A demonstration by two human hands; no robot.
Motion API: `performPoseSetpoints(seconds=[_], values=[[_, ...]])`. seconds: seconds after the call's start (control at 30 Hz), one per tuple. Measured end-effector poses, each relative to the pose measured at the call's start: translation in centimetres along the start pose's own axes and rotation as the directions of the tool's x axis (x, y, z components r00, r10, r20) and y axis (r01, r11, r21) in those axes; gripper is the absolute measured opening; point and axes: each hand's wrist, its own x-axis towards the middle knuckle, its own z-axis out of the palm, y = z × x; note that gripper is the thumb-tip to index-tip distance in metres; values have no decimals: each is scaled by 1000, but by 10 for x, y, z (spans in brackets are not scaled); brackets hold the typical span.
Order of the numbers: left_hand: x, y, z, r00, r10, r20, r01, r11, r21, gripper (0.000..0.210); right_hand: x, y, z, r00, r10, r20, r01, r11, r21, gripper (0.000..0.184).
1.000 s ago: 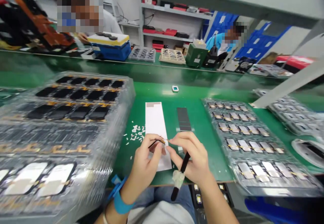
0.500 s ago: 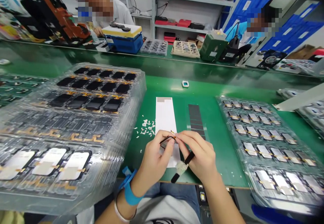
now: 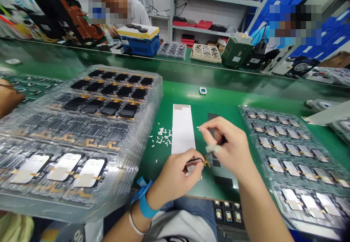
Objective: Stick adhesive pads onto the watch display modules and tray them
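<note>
My left hand [image 3: 182, 172] is closed around a small display screen [image 3: 190, 166], whose orange flex cable [image 3: 207, 162] sticks out to the right past the fingertips. My right hand [image 3: 228, 145] is raised apart from it, thumb and forefinger pinching a tiny whitish piece of film [image 3: 198, 128]. A dark stick-like tool with a pale wrapping [image 3: 213, 148] is also tucked in that hand, mostly hidden by the fingers. Beneath the hands lies a white paper strip [image 3: 182, 129]. To its left are scattered white scraps [image 3: 162, 137]. Dark adhesive strips [image 3: 214, 117] lie partly under my right hand.
Stacked clear trays of screens [image 3: 109, 107] stand on the left. Another tray of screens [image 3: 290, 147] lies on the right. A small white frame [image 3: 202, 90] sits farther back on the green bench [image 3: 180, 89]. Another person's hand [image 3: 9, 98] enters at the left edge.
My right hand has moved away from the screen, up and right, with the tiny film piece in its fingertips. My left hand has shifted slightly lower and right. Another person's hand has appeared at left.
</note>
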Motion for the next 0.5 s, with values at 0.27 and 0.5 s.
performPoseSetpoints(seconds=[0.27, 0.5], values=[[-1, 3, -2, 981, 45, 188, -54, 998, 42, 9, 14, 35, 50, 905, 233, 356, -296, 946, 134, 35], [-5, -1, -2, 998, -24, -50, 16, 987, -158, 9, 12, 42, 40, 879, 345, 330, -457, 809, 369, 19]])
